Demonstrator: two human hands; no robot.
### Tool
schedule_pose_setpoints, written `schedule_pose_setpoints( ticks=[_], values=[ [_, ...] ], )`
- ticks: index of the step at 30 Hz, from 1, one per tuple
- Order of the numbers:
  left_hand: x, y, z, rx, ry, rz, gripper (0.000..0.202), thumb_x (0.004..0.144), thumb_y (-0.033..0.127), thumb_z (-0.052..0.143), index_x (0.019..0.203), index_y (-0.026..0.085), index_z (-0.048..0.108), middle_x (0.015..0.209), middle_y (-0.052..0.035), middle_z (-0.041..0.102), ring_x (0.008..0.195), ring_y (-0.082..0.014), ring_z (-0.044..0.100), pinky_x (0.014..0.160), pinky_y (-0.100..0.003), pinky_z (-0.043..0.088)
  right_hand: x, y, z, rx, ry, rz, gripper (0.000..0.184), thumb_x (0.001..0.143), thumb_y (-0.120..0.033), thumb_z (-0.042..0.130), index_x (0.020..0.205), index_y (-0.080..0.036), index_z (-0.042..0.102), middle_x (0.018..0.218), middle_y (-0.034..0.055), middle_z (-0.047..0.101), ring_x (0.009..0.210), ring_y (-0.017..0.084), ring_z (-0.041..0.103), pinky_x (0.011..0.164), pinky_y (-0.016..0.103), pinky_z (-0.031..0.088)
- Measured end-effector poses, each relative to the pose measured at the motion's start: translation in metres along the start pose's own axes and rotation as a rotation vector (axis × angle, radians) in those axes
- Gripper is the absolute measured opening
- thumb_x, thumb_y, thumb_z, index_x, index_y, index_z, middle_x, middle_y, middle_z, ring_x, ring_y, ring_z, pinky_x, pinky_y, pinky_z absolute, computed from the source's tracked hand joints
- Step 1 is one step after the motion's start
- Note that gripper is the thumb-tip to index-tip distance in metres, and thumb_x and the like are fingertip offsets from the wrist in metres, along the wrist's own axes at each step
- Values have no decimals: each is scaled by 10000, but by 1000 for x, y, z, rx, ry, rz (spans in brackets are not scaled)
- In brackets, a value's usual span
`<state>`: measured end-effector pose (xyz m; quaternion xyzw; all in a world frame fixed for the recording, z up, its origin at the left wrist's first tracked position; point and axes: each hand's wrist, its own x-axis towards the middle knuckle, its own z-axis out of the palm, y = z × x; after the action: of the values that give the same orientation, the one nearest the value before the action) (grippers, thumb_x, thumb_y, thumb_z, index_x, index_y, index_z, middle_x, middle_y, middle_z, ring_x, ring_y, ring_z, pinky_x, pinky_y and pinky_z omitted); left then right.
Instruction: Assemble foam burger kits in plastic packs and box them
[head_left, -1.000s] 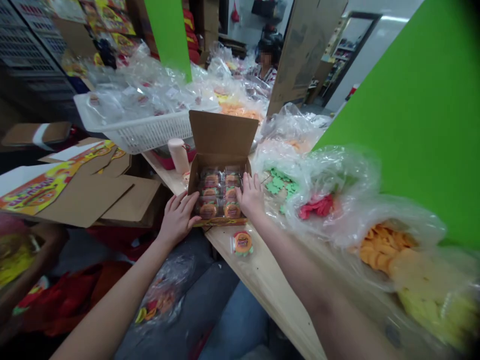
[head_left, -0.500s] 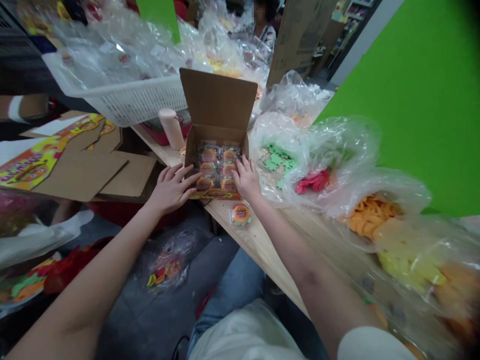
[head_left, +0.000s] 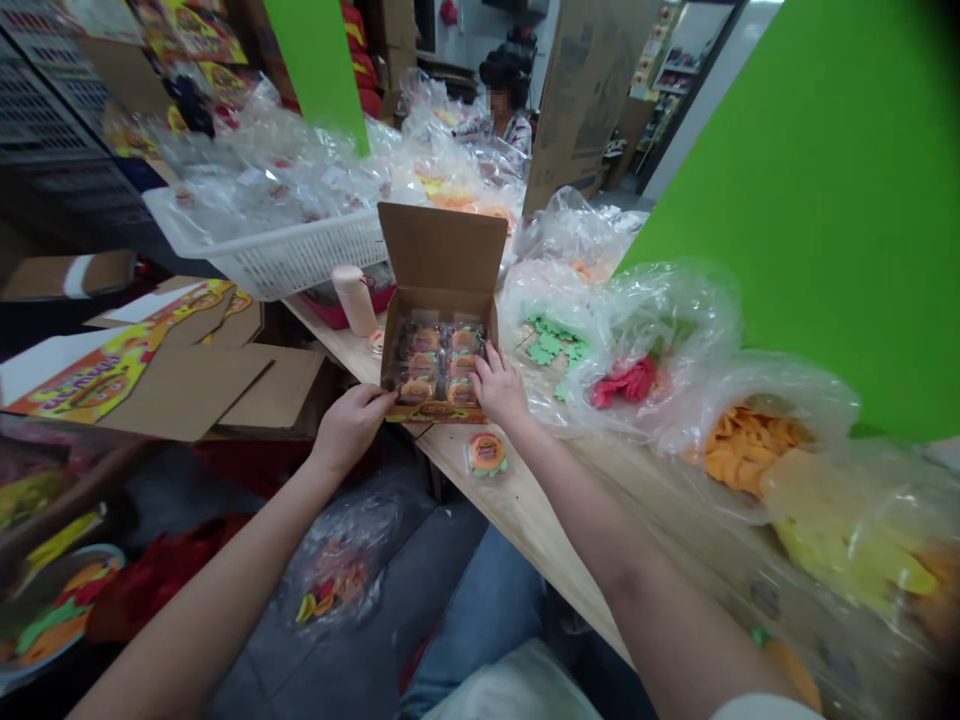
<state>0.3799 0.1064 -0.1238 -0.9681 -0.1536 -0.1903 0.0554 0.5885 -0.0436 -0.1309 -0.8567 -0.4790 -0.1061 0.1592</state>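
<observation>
An open cardboard box (head_left: 444,248) stands on the table with its lid raised. Inside it lie several clear-wrapped burger-shaped pieces (head_left: 461,390) in two columns. My left hand (head_left: 351,428) is closed at the box's front left corner, thumb and fingers pinching the edge. Over the right wall lies my right hand (head_left: 501,390), its fingers apart and touching the wrapped pieces at that side. One more wrapped burger piece (head_left: 487,455) rests on the table in front of the box.
Clear bags of green pieces (head_left: 551,340), red pieces (head_left: 626,382) and orange pieces (head_left: 750,440) line the table's right side. A white basket (head_left: 300,255) and pink bottle (head_left: 355,300) stand at back left. Flat printed cardboard (head_left: 180,385) lies left. Beyond sits a person (head_left: 510,115).
My left hand has gone from spread fingers over the box's left side to a pinch at its front corner. My right hand stays at the right side. The camera view has tilted up.
</observation>
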Motion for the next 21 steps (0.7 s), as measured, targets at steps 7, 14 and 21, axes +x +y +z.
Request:
schedule_pose_setpoints(
  ticks=[7,14,21],
  values=[
    [37,3,-20,103,-168,42,271,821,142,374,703,152,617,758,-100,581,718,-225,557,630,-327,417,3,-2,-1,36,-7,28,371,891,-329,406,1196,-149,518,1424,159,294,1272,303,306,966,443,351],
    [27,19,-22,69,-203,142,315,815,119,386,1038,121,608,814,-124,624,822,-251,555,728,-363,430,1,1,-1,10,-27,13,389,894,-354,398,1222,-171,497,1426,140,299,1277,299,305,961,443,356],
    [-2,29,-9,25,-127,89,499,746,129,438,1240,71,476,1130,-193,559,1096,-301,472,893,-409,379,0,1,-8,-31,-49,-10,398,882,-389,420,1221,-194,496,1431,109,309,1310,314,243,977,471,317]
  ],
)
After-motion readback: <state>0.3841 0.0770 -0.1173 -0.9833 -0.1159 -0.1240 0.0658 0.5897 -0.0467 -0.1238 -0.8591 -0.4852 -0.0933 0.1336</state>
